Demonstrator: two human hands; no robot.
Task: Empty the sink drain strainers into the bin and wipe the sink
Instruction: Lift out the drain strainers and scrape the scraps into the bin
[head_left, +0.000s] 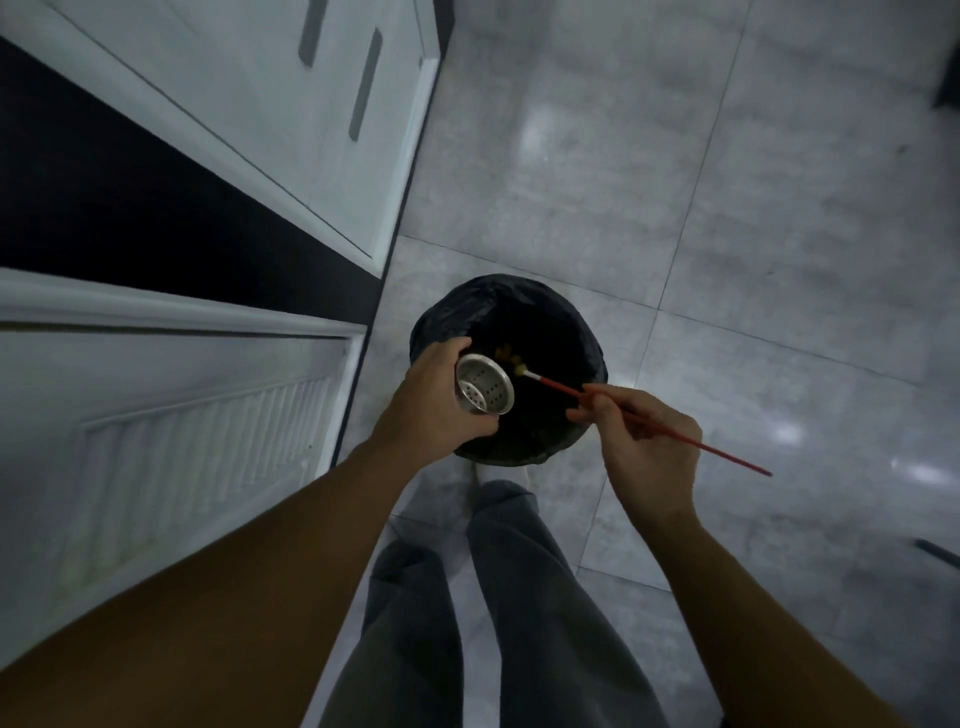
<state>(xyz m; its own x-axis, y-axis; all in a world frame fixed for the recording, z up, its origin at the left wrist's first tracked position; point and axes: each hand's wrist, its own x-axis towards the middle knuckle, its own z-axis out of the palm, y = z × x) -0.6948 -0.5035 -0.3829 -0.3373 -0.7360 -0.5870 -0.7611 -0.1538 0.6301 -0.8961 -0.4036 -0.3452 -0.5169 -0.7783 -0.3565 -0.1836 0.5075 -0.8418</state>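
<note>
We are standing on glossy grey floor tiles (727, 208), white cabinet doors (182, 415) with slot handles running along our left, our grey trousers (519, 597) showing below. Nothing is blocking the round bin (587, 343), which is lined with a crinkled black bag and holding yellowish scraps (506, 356). Our left hand (436, 400) is curling closed around the strainer (483, 384), a perforated, cup-shaped piece of shiny metal, over the bin's near-left rim, its open mouth tilting right toward the bin's middle. Our right hand (644, 441) is pinching a thin red stick (675, 434) like a pencil; its long axis is running lower right to upper left, white tip just beside the strainer's rim.
</note>
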